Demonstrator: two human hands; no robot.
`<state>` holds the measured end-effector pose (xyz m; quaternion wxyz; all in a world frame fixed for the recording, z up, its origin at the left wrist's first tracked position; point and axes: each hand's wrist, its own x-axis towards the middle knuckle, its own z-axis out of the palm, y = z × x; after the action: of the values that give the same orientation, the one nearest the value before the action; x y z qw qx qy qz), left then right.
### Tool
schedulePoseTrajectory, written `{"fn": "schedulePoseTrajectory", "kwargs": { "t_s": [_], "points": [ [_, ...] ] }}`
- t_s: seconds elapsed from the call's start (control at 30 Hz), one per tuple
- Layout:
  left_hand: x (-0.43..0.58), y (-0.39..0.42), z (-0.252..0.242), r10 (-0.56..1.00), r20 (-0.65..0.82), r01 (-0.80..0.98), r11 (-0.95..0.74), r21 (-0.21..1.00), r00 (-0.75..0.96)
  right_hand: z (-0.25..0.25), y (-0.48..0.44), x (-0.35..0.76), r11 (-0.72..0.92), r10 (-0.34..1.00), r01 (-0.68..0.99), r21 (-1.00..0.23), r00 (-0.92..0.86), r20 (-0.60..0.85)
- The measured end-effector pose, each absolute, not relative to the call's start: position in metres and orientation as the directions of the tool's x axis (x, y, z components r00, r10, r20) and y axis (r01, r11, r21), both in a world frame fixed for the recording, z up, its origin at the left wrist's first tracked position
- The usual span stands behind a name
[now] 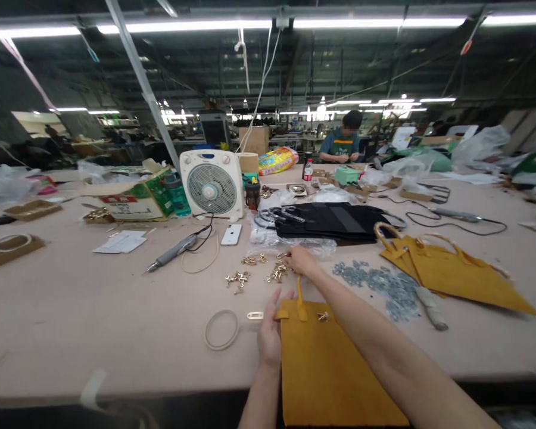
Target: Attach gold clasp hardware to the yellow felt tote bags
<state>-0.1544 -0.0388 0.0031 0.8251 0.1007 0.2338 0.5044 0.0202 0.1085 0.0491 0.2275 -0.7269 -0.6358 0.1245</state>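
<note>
Here, yellow bag on pale workshop table

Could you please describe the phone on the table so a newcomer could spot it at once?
Start at the white box fan on the long table. Just in front of it, by the black cable, lies the phone. Unlike the grey pen-shaped tool beside it, it is a flat white slab.

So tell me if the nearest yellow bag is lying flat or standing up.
Flat: the yellow bag lies spread on the table, with the left hand touching its top-left corner.
</note>
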Motion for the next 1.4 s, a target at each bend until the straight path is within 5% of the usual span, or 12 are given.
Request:
{"fn": "schedulePoseTrajectory", "kwargs": {
  "t_s": [0.23,0.33,0.47,0.67,1.4],
  "points": [
    [-0.150,-0.041,0.011,0.941,-0.262,-0.801,0.321,0.505,0.212,0.101,0.068,0.020,0.122,0.892,0.807,-0.577,0.166,0.420],
    [-0.149,-0.042,0.011,0.958,-0.251,-0.789,0.262,0.555,0.142,0.116,0.020,0.014,0.326,0.824,0.605,-0.726,0.195,0.532],
    [-0.147,-0.045,0.011,0.969,-0.206,-0.751,0.238,0.616,0.138,0.093,-0.053,-0.009,0.268,0.908,0.326,-0.907,0.230,0.351],
    [-0.143,-0.049,0.010,0.974,-0.189,-0.735,0.218,0.643,0.123,0.019,-0.100,-0.035,0.134,0.921,0.118,-0.984,0.352,0.168],
    [-0.142,-0.051,0.006,0.992,-0.107,-0.613,0.128,0.779,0.072,0.003,-0.100,-0.039,0.083,0.911,0.101,-0.991,0.395,0.117]
  ]
}}
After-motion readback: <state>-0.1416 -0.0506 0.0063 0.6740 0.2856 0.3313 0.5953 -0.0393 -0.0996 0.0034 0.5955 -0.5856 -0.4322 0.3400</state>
